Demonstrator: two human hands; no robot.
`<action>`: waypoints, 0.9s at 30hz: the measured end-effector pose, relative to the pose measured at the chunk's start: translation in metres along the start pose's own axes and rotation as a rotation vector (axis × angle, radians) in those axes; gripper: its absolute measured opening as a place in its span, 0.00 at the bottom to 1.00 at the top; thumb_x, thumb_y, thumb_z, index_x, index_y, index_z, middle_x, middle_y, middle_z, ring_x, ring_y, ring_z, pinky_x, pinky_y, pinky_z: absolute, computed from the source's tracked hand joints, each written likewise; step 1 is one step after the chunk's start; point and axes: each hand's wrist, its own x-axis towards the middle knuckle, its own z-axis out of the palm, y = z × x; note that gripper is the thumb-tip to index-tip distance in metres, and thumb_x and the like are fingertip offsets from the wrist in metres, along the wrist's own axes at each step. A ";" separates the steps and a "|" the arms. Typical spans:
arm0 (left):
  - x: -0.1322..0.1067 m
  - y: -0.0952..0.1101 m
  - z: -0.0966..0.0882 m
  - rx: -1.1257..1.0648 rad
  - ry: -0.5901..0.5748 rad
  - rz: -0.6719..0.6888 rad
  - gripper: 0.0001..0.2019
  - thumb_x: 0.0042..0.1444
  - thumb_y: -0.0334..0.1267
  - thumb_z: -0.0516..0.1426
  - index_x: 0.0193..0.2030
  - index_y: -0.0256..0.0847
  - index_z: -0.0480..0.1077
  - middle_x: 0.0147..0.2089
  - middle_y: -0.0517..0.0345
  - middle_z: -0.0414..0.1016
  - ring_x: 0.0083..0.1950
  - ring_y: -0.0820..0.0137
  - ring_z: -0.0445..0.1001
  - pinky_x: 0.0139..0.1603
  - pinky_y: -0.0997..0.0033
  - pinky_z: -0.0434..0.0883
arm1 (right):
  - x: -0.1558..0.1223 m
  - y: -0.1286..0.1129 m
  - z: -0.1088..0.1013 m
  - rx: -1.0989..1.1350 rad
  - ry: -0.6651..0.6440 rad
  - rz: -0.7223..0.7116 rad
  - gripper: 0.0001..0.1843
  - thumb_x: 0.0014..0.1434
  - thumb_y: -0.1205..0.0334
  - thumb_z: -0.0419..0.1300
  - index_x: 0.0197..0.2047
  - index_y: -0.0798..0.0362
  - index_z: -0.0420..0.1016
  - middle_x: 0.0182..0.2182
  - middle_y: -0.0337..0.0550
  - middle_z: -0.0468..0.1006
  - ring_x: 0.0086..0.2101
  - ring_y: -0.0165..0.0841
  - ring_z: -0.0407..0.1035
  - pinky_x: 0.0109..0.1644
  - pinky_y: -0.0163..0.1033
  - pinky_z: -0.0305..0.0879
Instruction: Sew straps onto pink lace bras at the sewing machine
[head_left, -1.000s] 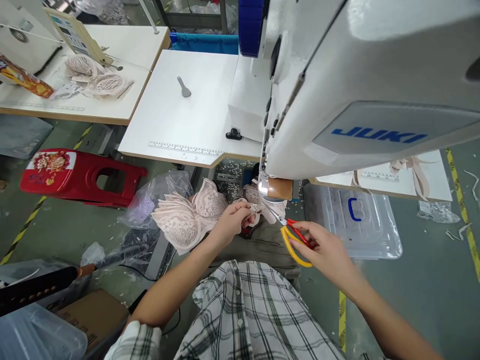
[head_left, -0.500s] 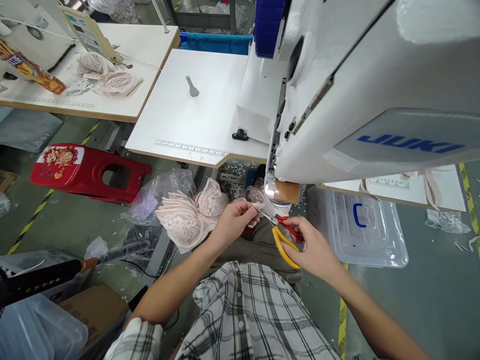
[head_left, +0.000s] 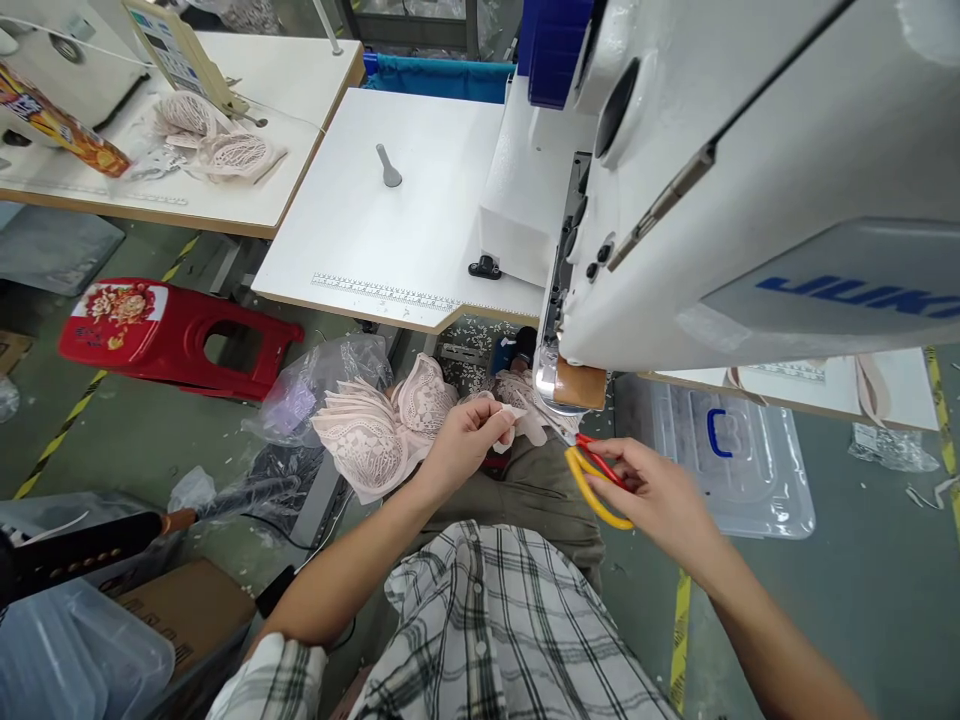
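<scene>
My left hand (head_left: 474,437) pinches the edge of a pale pink piece of fabric (head_left: 531,426) above my lap. In my right hand (head_left: 654,487) is a pair of scissors (head_left: 600,492) with one red and one yellow handle. Its blades point left toward the fabric, and whether their tips touch it I cannot tell. A stack of pale pink lace bras (head_left: 361,440) lies just left of my left hand. More lace fabric (head_left: 517,390) hangs behind the fingers, partly hidden beneath the machine head.
A white JUKI sewing machine (head_left: 750,250) looms close above my right hand. Its white table (head_left: 420,220) lies ahead. A red stool (head_left: 172,335) stands left, a clear lidded box (head_left: 739,475) right. Cardboard (head_left: 187,610) and plastic boxes sit at lower left.
My right hand has drawn the scissors right and slightly down, away from my left fingers. More of the pinched fabric shows. My left hand has hardly moved, and the view has shifted slightly.
</scene>
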 end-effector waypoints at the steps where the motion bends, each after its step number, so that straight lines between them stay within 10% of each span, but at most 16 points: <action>1: 0.001 0.001 0.001 -0.061 -0.002 -0.011 0.18 0.55 0.48 0.61 0.22 0.39 0.66 0.22 0.64 0.65 0.24 0.77 0.59 0.28 0.75 0.57 | 0.001 0.004 -0.010 -0.027 0.015 0.012 0.16 0.58 0.48 0.61 0.45 0.47 0.79 0.30 0.43 0.80 0.24 0.36 0.72 0.26 0.40 0.69; 7: 0.003 0.004 0.005 -0.248 -0.066 -0.082 0.20 0.53 0.51 0.63 0.22 0.39 0.65 0.21 0.65 0.63 0.23 0.79 0.58 0.26 0.77 0.58 | 0.031 0.012 -0.081 -0.586 0.345 0.010 0.21 0.63 0.48 0.56 0.47 0.56 0.79 0.35 0.54 0.80 0.32 0.44 0.75 0.32 0.46 0.70; 10: 0.001 0.012 0.008 -0.238 -0.172 -0.164 0.16 0.55 0.48 0.60 0.25 0.37 0.68 0.25 0.61 0.70 0.22 0.80 0.61 0.24 0.79 0.59 | 0.034 0.000 -0.074 -0.729 0.566 -0.229 0.21 0.66 0.51 0.54 0.45 0.62 0.77 0.39 0.61 0.79 0.41 0.48 0.75 0.42 0.50 0.71; 16: -0.005 0.031 0.017 0.196 -0.531 -0.276 0.11 0.56 0.35 0.51 0.26 0.38 0.69 0.25 0.59 0.74 0.22 0.76 0.66 0.23 0.76 0.63 | 0.026 -0.015 0.004 -0.502 0.046 -0.757 0.16 0.70 0.63 0.48 0.50 0.51 0.76 0.41 0.48 0.82 0.37 0.37 0.77 0.35 0.39 0.72; 22: -0.013 -0.010 0.017 0.406 0.053 0.337 0.13 0.62 0.47 0.55 0.39 0.39 0.73 0.35 0.54 0.76 0.36 0.68 0.74 0.40 0.66 0.72 | 0.037 0.006 -0.007 0.054 0.355 -0.138 0.14 0.63 0.50 0.58 0.32 0.50 0.73 0.24 0.40 0.76 0.24 0.33 0.70 0.27 0.36 0.64; 27: -0.020 -0.067 0.050 -0.325 -0.423 -0.063 0.45 0.53 0.73 0.53 0.69 0.46 0.55 0.44 0.47 0.79 0.39 0.62 0.79 0.39 0.62 0.74 | 0.027 -0.013 0.009 1.100 0.148 0.280 0.23 0.44 0.43 0.70 0.34 0.51 0.72 0.24 0.37 0.74 0.23 0.30 0.66 0.24 0.34 0.65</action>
